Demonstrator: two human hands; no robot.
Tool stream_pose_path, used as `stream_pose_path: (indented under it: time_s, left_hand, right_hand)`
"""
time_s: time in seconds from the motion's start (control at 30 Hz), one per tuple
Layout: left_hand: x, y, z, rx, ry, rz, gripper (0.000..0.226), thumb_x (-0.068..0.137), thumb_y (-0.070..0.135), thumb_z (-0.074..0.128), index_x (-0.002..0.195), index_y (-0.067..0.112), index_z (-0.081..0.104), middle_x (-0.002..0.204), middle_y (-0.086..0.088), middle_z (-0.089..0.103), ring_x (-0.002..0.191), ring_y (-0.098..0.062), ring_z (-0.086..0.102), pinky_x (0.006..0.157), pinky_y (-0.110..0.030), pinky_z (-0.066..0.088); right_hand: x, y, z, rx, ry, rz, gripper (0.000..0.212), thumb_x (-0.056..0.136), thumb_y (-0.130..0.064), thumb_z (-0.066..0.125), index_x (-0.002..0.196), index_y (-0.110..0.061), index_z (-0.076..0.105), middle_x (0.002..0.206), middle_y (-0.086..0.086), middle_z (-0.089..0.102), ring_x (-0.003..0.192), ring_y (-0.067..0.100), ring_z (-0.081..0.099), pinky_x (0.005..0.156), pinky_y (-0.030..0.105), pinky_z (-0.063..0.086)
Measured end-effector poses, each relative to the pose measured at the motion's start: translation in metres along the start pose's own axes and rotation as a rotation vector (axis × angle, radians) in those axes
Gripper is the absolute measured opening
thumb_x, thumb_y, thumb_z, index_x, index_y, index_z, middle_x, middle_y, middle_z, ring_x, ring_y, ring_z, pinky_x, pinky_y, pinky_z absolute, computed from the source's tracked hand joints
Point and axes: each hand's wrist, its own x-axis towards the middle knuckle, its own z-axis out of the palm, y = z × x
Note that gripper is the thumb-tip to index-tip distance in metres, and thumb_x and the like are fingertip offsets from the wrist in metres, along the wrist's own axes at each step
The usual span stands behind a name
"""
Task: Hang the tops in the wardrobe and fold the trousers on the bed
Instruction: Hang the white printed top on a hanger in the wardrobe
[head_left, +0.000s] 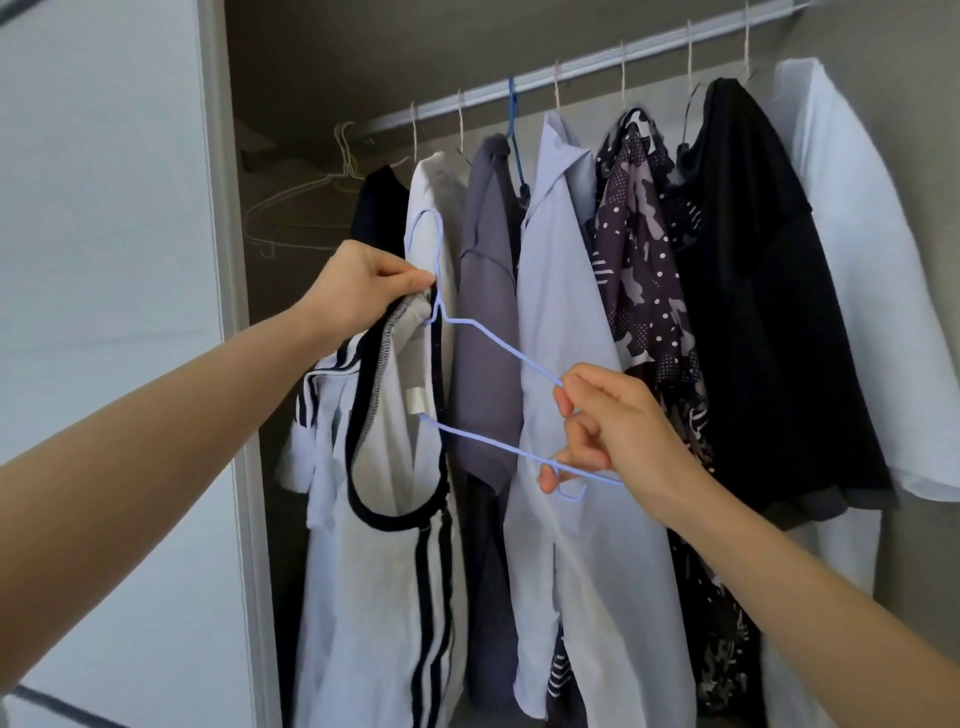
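While left hand (363, 291) pinches hanger (498, 347) neck, right hand (618, 436) grips its end; hook up, axis slanting down-right.

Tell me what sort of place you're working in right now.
An open clothes wardrobe, probably at home: a rail carries a row of hung shirts, spare wire hangers hang at its left end, and a door panel stands alongside.

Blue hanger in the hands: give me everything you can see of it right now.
The blue hanger is thin pale blue wire with a hook, a twisted neck and a notch near one end. It is off the rail, tilted, hook uppermost. One shoulder sits inside the black-trimmed collar of the white striped T-shirt. The left hand pinches its neck with the collar; the right hand pinches the free end.
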Motion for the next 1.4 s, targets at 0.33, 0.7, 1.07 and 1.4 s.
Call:
stream_pose_path:
  time_s: [0.33, 0.7, 1.07, 1.4]
  left_hand:
    - [0.006, 0.007, -0.006, 0.43, -0.089, 0.131, 0.016, 0.095, 0.023, 0.064, 0.101, 0.015, 0.076, 0.092, 0.002, 0.072, 0.086, -0.012, 0.063, 0.079, -0.023, 0.046]
    - [-0.005, 0.001, 0.02, -0.014, -0.215, -0.008, 0.023, 0.098, 0.005, 0.053, 0.098, -0.009, 0.072, 0.094, -0.011, 0.073, 0.085, -0.009, 0.063, 0.086, -0.02, 0.047]
    - [-0.01, 0.019, 0.013, 0.142, -0.277, 0.117, 0.037, 0.092, 0.042, 0.063, 0.06, 0.026, 0.058, 0.072, -0.002, 0.042, 0.065, -0.014, 0.038, 0.066, -0.027, 0.033]
    - [-0.009, 0.015, 0.02, -0.074, -0.138, 0.039, 0.033, 0.101, 0.031, 0.053, 0.077, 0.011, 0.063, 0.085, -0.021, 0.055, 0.081, -0.023, 0.041, 0.079, -0.035, 0.03]
  right_hand:
    - [-0.009, 0.006, -0.006, 0.18, 0.053, -0.092, 0.036, 0.102, -0.019, 0.042, 0.068, -0.012, 0.049, 0.04, 0.0, 0.02, 0.043, 0.039, 0.057, 0.064, 0.058, 0.056]
    - [-0.009, 0.019, -0.012, 0.102, -0.031, -0.02, 0.034, 0.104, -0.022, 0.037, 0.076, -0.007, 0.049, 0.038, -0.001, 0.021, 0.048, 0.045, 0.063, 0.064, 0.043, 0.053]
    - [-0.011, 0.01, -0.007, 0.206, 0.078, -0.071, 0.034, 0.099, -0.024, 0.044, 0.075, -0.01, 0.062, 0.039, 0.006, 0.041, 0.052, 0.051, 0.063, 0.071, 0.052, 0.052]
    - [-0.002, 0.01, 0.007, 0.83, -0.199, 0.22, 0.04, 0.084, -0.03, 0.052, 0.117, -0.009, 0.062, 0.099, 0.014, 0.068, 0.086, 0.038, 0.068, 0.072, 0.045, 0.057]
